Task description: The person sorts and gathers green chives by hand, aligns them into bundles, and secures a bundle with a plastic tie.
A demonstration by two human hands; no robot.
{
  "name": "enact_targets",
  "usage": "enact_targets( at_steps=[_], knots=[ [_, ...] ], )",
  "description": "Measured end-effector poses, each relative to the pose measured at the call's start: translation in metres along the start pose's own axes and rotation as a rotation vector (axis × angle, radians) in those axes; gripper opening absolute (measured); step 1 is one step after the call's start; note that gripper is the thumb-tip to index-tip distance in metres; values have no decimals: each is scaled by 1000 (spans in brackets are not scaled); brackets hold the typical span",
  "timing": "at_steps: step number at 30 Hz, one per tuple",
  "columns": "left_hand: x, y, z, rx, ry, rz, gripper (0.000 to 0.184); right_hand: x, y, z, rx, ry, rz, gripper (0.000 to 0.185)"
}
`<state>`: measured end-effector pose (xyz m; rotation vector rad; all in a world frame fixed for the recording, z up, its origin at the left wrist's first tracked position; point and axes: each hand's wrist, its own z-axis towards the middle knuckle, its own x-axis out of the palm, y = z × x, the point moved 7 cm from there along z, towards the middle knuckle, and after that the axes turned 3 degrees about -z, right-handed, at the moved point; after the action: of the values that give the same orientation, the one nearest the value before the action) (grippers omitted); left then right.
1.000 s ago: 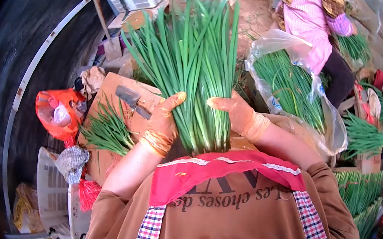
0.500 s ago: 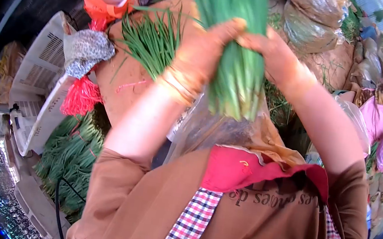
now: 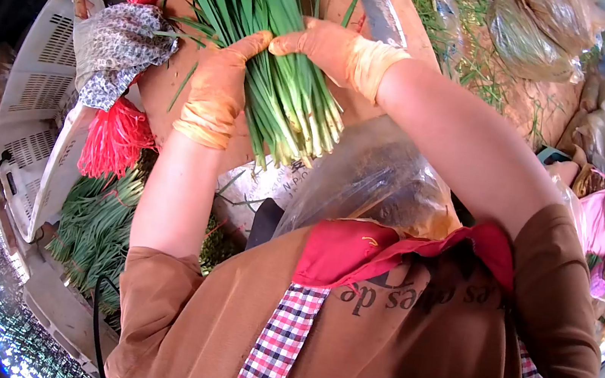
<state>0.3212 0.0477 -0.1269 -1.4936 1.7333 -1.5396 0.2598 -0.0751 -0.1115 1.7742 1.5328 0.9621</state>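
A thick bundle of garlic chives (image 3: 290, 107) lies tilted over a round brown board, its pale cut ends towards my body and its green leaves running up out of view. My left hand (image 3: 216, 90), in an orange glove, is wrapped around the bundle's left side. From the right, my right hand (image 3: 329, 47), gloved alike, grips its upper side, and the two thumbs nearly meet on top. A broad knife blade (image 3: 383, 14) rests on the board (image 3: 416, 20) beyond my right hand; its handle is not visible.
At left stands a white plastic crate (image 3: 40, 93) with a patterned cloth (image 3: 122, 47) and red string (image 3: 118, 140) hanging on it. Several tied chive bundles (image 3: 95, 227) lie below. Clear plastic (image 3: 365, 174) covers my lap. Filled plastic bags (image 3: 536, 40) sit at far right.
The chive bundle has come down and left, from raised before me to over the board. Both hands moved with it, still holding it. The knife blade has come into view.
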Motion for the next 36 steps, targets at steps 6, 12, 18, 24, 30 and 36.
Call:
enact_targets(
  at_steps=[6,12,18,24,30,36],
  knots=[
    [-36,40,3,227,-406,751,55,-21,-23,14,15,-255,-860,71],
    [-18,35,-5,114,-272,162,65,-26,-20,-2,-57,-363,-722,71],
    [-28,29,-8,251,-326,84,70,10,-7,-35,-113,-378,-838,111],
    [-11,14,-25,365,-277,140,69,29,-26,-62,-324,-281,-1200,95],
    [-22,29,-9,336,-393,746,62,35,-41,-65,-219,-132,-1523,75],
    [-15,23,-24,16,-351,463,64,45,-43,-50,-250,-305,-1630,29]
  ],
)
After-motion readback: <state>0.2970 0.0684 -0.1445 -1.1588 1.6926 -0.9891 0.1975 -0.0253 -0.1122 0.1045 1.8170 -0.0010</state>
